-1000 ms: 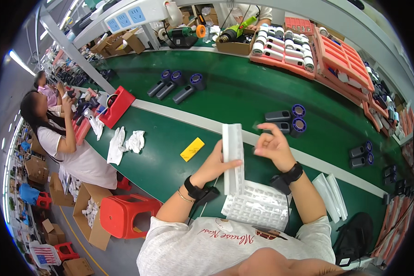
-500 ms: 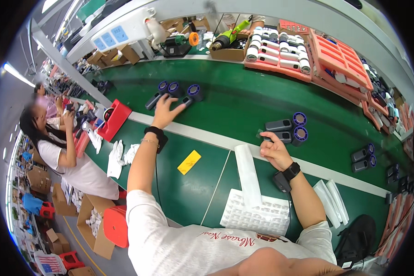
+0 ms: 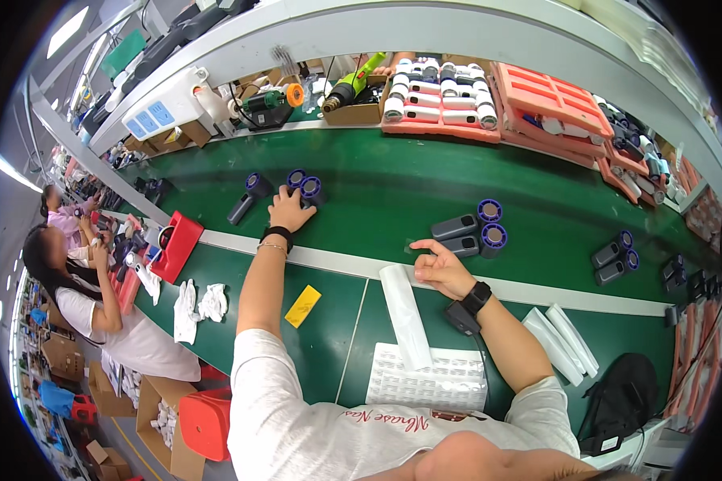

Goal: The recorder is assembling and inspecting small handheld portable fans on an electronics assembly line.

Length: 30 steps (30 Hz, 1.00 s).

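Observation:
My left hand (image 3: 290, 212) is closed over a pair of dark grey, hair-dryer-shaped devices with purple-ringed round heads (image 3: 310, 191); their handles are hidden beneath it. A similar device (image 3: 241, 207) lies just left of them. At centre, my right hand (image 3: 443, 271) has its index finger stretched out and its other fingers curled. A small clear film piece (image 3: 410, 245) clings to that fingertip. Two more grey devices (image 3: 456, 225) lie side by side beyond this hand. Below it, a long white plastic sleeve (image 3: 404, 317) overlaps a sheet of printed labels (image 3: 385, 385).
A yellow card (image 3: 303, 306) and white gloves (image 3: 186, 313) lie to the left, near a red tray (image 3: 178, 244). Folded white sleeves (image 3: 557, 345) and a black bag (image 3: 622, 393) are on the right. Pink trays (image 3: 441, 122) stand at the back. A co-worker (image 3: 88, 297) works at far left.
My left hand has closed over the devices, and the middle one now sits against the right one. The view has shifted. My right hand still carries the clear film.

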Each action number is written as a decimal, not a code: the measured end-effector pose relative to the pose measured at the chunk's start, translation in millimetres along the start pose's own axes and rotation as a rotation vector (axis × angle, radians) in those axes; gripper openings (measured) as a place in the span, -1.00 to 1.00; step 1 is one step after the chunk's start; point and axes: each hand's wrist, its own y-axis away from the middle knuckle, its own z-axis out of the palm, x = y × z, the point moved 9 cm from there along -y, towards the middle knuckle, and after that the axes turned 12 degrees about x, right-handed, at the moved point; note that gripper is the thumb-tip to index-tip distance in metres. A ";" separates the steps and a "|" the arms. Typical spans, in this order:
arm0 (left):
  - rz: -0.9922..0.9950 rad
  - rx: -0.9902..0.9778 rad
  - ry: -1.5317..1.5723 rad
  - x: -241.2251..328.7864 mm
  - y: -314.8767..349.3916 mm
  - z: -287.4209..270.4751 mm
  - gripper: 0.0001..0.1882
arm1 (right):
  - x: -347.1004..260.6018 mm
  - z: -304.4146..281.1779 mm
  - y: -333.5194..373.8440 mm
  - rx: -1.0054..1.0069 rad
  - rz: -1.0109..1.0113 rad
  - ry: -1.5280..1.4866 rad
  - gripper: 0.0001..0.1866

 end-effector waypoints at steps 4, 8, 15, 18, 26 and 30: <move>0.009 0.008 0.302 24.5 20.1 5.3 -0.37 | -1.6 -1.8 0.1 0.031 -0.047 0.073 -0.42; -0.121 -0.145 1.297 78.9 72.4 -30.2 -0.43 | -27.6 21.1 11.3 0.049 -0.160 0.134 -0.41; -0.126 -0.157 2.233 144.0 189.6 -160.9 -0.19 | -58.9 133.9 57.6 -0.003 -0.191 0.138 -0.34; 0.037 -0.100 2.352 148.4 209.6 -183.9 -0.24 | -57.1 156.2 70.1 -0.002 -0.211 0.165 -0.30; 0.016 -0.056 2.370 144.7 225.2 -195.1 -0.27 | -53.6 167.7 86.4 0.032 -0.258 0.225 -0.25; 0.051 -0.049 2.407 150.3 228.2 -204.3 -0.31 | -51.8 166.2 92.4 0.059 -0.241 0.235 -0.25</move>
